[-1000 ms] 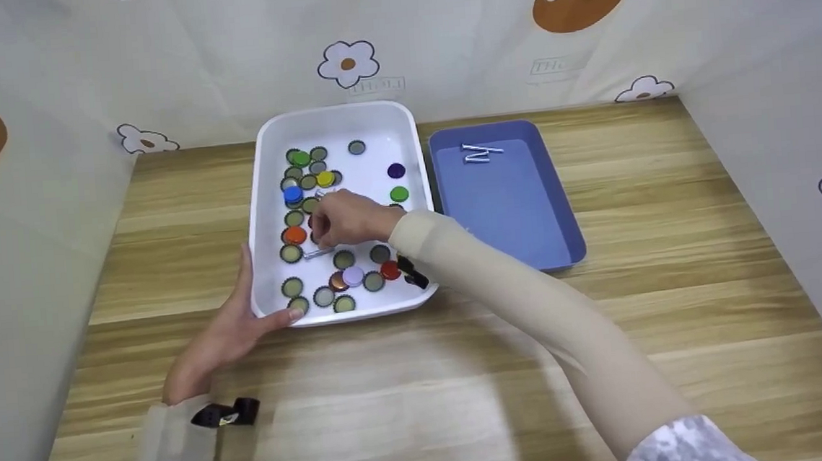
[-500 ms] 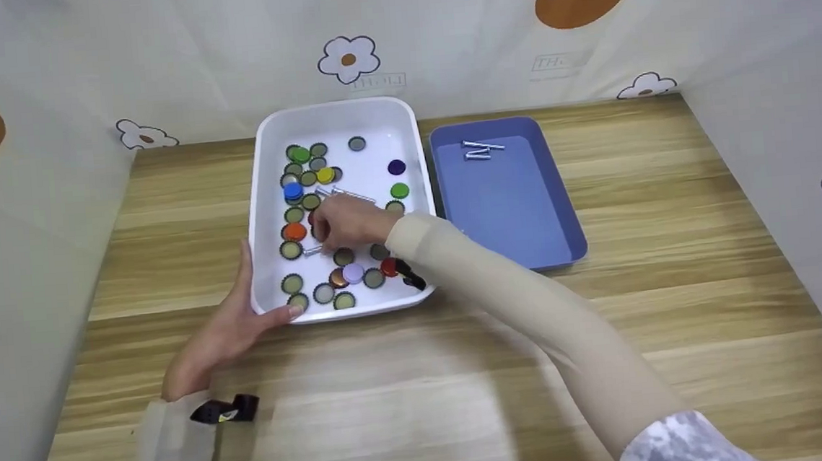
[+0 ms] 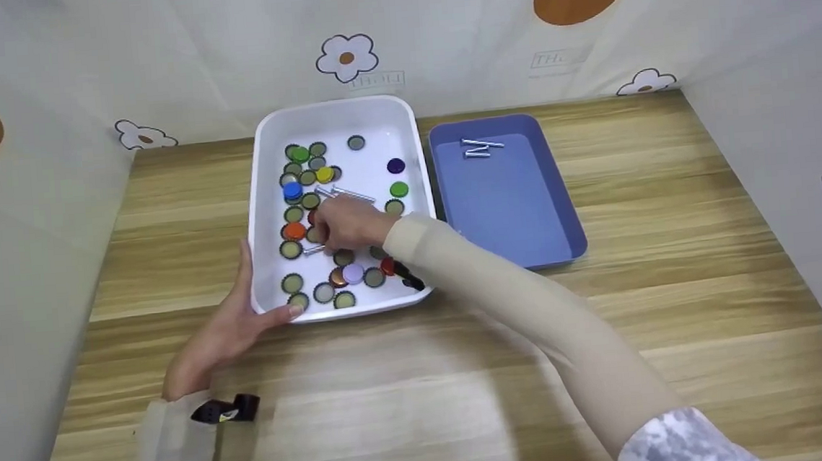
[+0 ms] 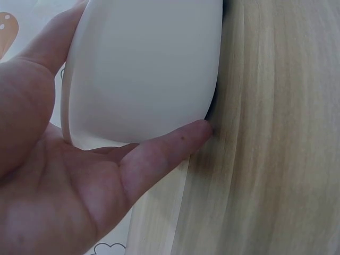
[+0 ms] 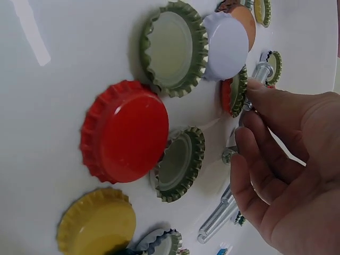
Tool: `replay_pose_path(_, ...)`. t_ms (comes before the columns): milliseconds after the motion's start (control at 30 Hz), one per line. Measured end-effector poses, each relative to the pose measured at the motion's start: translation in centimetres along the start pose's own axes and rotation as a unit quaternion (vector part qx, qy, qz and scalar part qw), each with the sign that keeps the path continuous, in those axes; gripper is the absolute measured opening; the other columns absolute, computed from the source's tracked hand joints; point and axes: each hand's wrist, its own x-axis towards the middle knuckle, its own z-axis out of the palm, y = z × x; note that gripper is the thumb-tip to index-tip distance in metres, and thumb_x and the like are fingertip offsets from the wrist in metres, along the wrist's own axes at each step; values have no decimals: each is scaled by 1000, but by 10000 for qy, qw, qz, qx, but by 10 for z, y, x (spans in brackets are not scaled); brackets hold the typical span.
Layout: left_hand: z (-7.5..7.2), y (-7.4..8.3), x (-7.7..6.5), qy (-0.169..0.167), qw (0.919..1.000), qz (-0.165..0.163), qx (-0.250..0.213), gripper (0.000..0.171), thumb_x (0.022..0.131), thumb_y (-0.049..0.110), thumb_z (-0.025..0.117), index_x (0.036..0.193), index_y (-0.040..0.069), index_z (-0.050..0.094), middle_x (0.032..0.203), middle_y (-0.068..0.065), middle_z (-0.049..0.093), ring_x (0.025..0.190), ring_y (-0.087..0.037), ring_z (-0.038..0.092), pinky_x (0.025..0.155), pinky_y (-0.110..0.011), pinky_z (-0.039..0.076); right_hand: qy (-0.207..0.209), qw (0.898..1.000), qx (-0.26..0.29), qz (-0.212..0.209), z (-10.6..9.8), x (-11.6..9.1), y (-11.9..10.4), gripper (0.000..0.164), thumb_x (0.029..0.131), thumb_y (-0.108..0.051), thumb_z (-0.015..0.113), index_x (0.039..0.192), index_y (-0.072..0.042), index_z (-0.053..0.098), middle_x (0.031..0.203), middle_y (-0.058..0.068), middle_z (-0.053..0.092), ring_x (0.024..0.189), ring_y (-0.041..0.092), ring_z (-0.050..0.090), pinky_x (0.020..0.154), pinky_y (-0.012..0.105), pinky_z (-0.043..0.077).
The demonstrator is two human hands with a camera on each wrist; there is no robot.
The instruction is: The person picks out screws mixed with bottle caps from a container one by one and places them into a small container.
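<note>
My right hand (image 3: pixel 352 222) is inside the white tray (image 3: pixel 408 140), pinching a silver bolt (image 3: pixel 313 250) that lies low among bottle caps. In the right wrist view thumb and fingertips close around this bolt (image 5: pixel 261 72), partly hiding it. More bolts (image 3: pixel 354 195) lie just beyond the hand, and a threaded shank (image 5: pixel 215 220) shows below the fingers. My left hand (image 3: pixel 233 326) grips the tray's near left corner, thumb over the rim. From the left wrist view, its fingers (image 4: pixel 164 154) extend along the tray's outer wall (image 4: pixel 149 69).
Bottle caps of several colours, such as an orange cap (image 3: pixel 295 230) and a red cap (image 5: pixel 127 135), are scattered in the white tray, many upside down. To its right a blue tray (image 3: pixel 511 209) holds a few bolts (image 3: pixel 481 143). A patterned cloth (image 3: pixel 440 33) surrounds the wooden table (image 3: pixel 393 391).
My right hand has shifted slightly toward me and settled on the bolt, uncovering the bolts beyond it. The left hand keeps its grip on the tray, and the head view has tilted slightly.
</note>
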Motion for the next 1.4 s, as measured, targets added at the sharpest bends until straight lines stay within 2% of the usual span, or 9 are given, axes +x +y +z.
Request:
replay_pose_path(267,-1,1,1,-32,9999,-109,32,127,91,25,75,151,23,-37,165,-21,-21,153,-50,2,126,-60,0,50,9999,110,-113,0,-2,2,16,85,-18,78,100,-13,78,101,1,76,91,17,67,82,29,55)
replay_pose_path(433,0,1,1,-36,10000,-71,4,126,91,26,74,151,21,-36,166,-23,-15,152,-49,10,126,-59,3,42,9999,59,-120,1,-3,3,17,85,-19,79,101,-13,79,102,2,76,91,17,68,82,28,56)
replay_pose_path(600,0,1,0,-43,9999,-132,75,127,90,30,75,151,24,-37,167,-23,-11,152,-48,12,126,-59,4,101,9998,-88,-170,2,-4,3,14,87,-19,76,100,-13,78,101,2,76,89,17,67,81,30,56)
replay_pose_path(833,1,0,1,-42,9998,-153,91,125,91,31,74,151,29,-36,168,-21,-7,151,-48,20,127,-58,6,129,9997,-137,-143,2,-4,0,10,90,-11,66,95,-8,74,95,5,73,76,14,60,67,25,51)
replay_pose_path(967,1,-1,0,-28,10000,-81,34,126,91,29,74,151,29,-35,168,-21,-7,150,-48,22,127,-58,6,120,9999,-121,14,-1,-4,-2,13,91,-10,63,99,-9,73,97,5,72,78,15,60,67,24,50)
replay_pose_path(1233,0,-1,0,-20,10000,-57,41,126,91,28,74,152,27,-36,168,-22,-8,151,-48,18,127,-58,4,40,9999,-66,97,-8,-5,-2,22,92,-7,61,110,-9,73,110,5,72,95,18,64,84,29,56)
replay_pose_path(1300,0,-2,1,-23,10000,-13,23,126,91,27,74,152,27,-35,168,-20,-11,153,-47,14,127,-58,2,41,10000,-72,29,-10,-6,-1,23,91,-5,60,110,-8,73,110,6,72,93,18,64,83,28,56)
replay_pose_path(1400,0,-3,1,-17,10000,31,-5,126,90,26,75,152,28,-35,168,-18,-16,154,-46,6,127,-58,0,60,9998,-112,-136,-15,-7,-1,24,89,-1,56,105,-4,74,105,9,73,83,17,60,72,25,52)
